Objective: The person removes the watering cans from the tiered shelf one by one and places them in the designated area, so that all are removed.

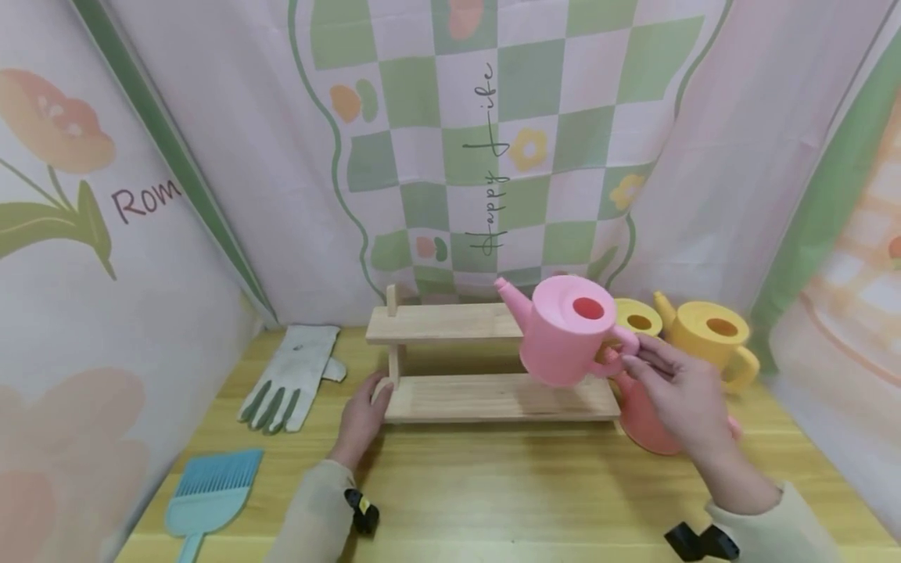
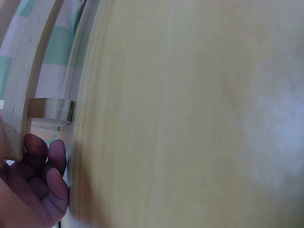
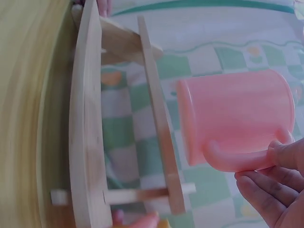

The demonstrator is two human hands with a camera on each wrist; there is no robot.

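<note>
A pink watering can hangs above the right part of a two-tier wooden shelf, its spout toward the left. My right hand pinches the can's handle between thumb and fingers, as the right wrist view also shows with the pink can. At the shelf's left end my left hand grips the lower board, fingers curled at its edge; in the left wrist view the fingers bend beside the board. Partly behind my right hand stands a coral-red watering can.
Two yellow watering cans stand at the right back, one in fuller view, the other partly hidden. A white glove with grey-green fingertips and a blue dustpan-shaped brush lie on the left. Patterned curtains close off the back and sides.
</note>
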